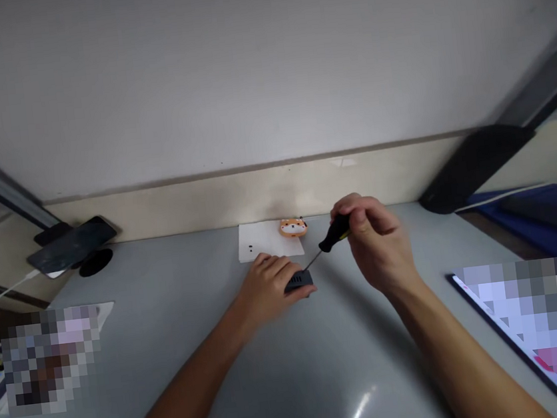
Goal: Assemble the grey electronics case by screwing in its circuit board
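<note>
The left hand (270, 285) rests on the bench (186, 367), its fingers laid over a small dark block (305, 278) and its thumb along the near side, gripping the block and holding it down. The block sits near the middle of the bench, with a row of slots showing beside the fingers. The right hand (380, 241) is raised above and to the right of it, closed around the black handle of a screwdriver (335, 232), which has a touch of yellow on it. The thin shaft slants down to the left and its tip meets the top of the block, though the exact contact is too small to make out. Just behind the left hand lies a white sheet (264, 236), bearing a few tiny black pieces (251, 248) towards its left side and an orange case (293, 228) with an animal face at its right. At the far left, a phone (74, 246) leans on a stand with a round black base (96, 262), near the wall (277, 199). A flat device (499, 338) with a lit, blurred-out screen lies at the right edge of the bench, well apart from the hands.
</note>
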`<state>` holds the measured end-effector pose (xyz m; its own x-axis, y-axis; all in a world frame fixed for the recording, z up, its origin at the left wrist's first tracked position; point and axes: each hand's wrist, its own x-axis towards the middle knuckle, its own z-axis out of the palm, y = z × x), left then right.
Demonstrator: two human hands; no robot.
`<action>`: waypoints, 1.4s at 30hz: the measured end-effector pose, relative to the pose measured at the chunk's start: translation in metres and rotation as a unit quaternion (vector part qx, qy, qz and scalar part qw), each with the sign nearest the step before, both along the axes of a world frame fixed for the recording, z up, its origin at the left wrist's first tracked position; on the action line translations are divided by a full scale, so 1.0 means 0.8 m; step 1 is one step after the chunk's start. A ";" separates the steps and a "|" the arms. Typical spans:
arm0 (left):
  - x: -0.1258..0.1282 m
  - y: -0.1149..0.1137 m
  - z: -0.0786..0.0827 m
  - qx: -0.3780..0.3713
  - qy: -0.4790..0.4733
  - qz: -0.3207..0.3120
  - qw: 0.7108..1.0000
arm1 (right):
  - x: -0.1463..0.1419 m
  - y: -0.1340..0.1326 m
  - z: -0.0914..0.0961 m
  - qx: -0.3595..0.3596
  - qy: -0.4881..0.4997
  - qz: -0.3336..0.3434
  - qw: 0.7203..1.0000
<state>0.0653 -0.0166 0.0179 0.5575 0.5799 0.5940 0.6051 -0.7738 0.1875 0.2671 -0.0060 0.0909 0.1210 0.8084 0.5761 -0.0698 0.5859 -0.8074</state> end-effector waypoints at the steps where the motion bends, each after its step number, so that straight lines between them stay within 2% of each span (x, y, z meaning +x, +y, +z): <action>1: 0.000 0.000 0.000 0.002 -0.001 0.000 1.000 | 0.000 -0.001 0.001 -0.011 0.007 0.016 1.000; 5: 0.000 0.001 -0.002 -0.002 -0.005 -0.004 1.000 | -0.001 -0.004 0.009 -0.057 0.028 0.091 0.994; 7: 0.000 0.002 -0.004 -0.005 -0.006 -0.004 1.000 | -0.002 -0.006 0.012 -0.056 0.025 0.116 0.991; 13: 0.001 0.002 -0.004 -0.005 -0.008 -0.004 1.000 | -0.005 -0.011 0.005 0.030 0.002 0.060 0.998; 20: 0.001 0.003 -0.005 -0.001 -0.020 -0.005 1.000 | -0.009 -0.014 0.010 -0.032 0.037 0.113 0.992; 22: 0.001 0.003 -0.005 0.000 -0.022 -0.007 1.000 | -0.009 -0.014 0.011 -0.030 0.043 0.125 0.991; 28: 0.000 0.001 -0.003 -0.005 -0.015 -0.009 1.000 | -0.002 -0.009 0.005 0.002 0.037 0.089 0.995; 33: 0.001 0.002 -0.003 0.005 -0.017 -0.007 1.000 | -0.003 -0.008 0.008 -0.037 0.053 0.128 0.990; 38: 0.001 0.002 -0.003 0.004 -0.015 -0.007 1.000 | -0.013 -0.014 0.013 -0.064 0.123 0.159 0.978; 42: 0.001 0.002 -0.004 0.006 -0.019 -0.003 1.000 | -0.018 -0.019 0.011 -0.043 0.151 0.137 0.978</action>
<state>0.0663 -0.0149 0.0146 0.5385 0.5695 0.6210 0.5927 -0.7799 0.2013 0.2525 -0.0215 0.0996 0.0470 0.8780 0.4763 -0.4568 0.4429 -0.7714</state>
